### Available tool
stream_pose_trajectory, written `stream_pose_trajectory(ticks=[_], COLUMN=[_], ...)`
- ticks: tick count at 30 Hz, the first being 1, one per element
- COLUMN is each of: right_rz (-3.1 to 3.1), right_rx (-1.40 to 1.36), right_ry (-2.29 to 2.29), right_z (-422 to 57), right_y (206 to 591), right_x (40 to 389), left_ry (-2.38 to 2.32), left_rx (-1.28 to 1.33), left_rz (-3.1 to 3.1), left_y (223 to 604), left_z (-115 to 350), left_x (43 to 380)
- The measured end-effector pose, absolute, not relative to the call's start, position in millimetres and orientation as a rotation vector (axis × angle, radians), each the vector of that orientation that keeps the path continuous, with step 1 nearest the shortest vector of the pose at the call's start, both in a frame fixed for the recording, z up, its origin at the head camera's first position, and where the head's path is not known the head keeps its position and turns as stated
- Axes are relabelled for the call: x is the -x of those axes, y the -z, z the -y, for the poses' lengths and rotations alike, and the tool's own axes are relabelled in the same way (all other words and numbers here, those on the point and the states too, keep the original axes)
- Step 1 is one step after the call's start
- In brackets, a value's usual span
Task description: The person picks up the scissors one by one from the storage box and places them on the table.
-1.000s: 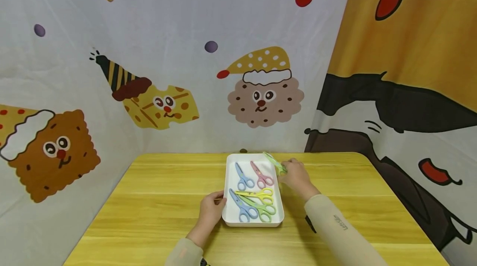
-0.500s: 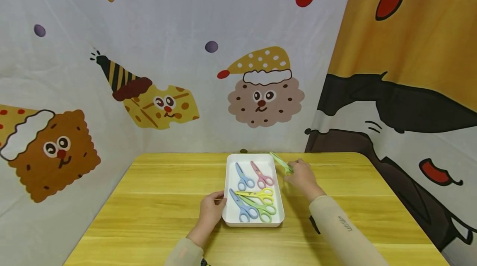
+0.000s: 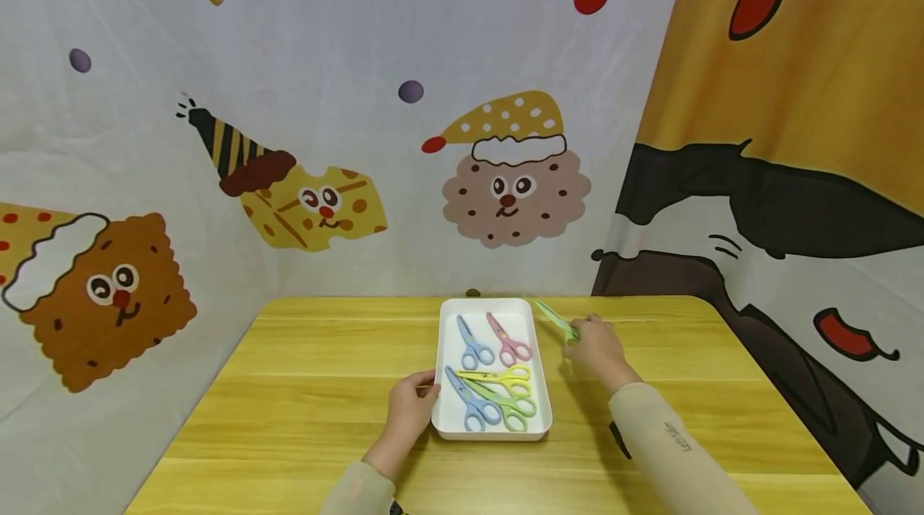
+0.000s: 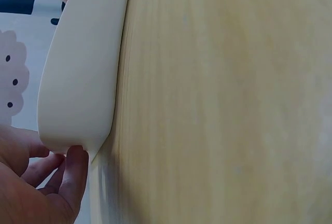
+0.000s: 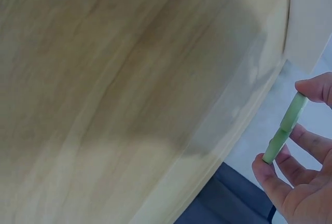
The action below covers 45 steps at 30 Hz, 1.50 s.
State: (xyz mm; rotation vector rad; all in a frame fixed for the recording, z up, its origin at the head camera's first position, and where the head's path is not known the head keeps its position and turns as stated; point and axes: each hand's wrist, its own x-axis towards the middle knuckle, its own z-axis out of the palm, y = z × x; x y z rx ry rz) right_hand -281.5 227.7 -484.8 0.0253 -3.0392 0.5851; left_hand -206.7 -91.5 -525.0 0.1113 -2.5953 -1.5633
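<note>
My right hand (image 3: 599,348) pinches the handle end of green scissors (image 3: 554,318), which point away to the left, just right of the tray. In the right wrist view, thumb and fingertips hold the edges of the green handle (image 5: 286,125). My left hand (image 3: 411,405) grips the left side of the white tray (image 3: 491,435), with fingertips against its wall in the left wrist view. Inside the tray lie blue scissors (image 3: 476,350), pink scissors (image 3: 514,350) and yellow scissors (image 3: 518,375). Nearer the front, a second blue pair (image 3: 472,407) and a green pair (image 3: 518,408) overlap.
The tray stands on a wooden table (image 3: 318,371), near its middle. Behind the table hangs a white cloth (image 3: 325,34) printed with cartoon snacks. At the right it turns orange and black (image 3: 808,98).
My right hand has carried the green scissors rightward and slightly lower in the head view, from over the tray's right edge to beside it. The left hand and tray have stayed put.
</note>
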Motion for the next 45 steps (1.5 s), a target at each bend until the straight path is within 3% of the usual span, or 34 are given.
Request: stream_pose_trajectory(ticks=[45], right_rz=[3.156], right_rx=[0.037], right_ry=[-0.552], right_z=[-239.7], right_y=[497.4], right_x=[278.3], left_ry=[1.577], left_rx=[-0.127], left_rz=[2.594], left_y=[526.5], left_z=[91.7], left_x=[208.7])
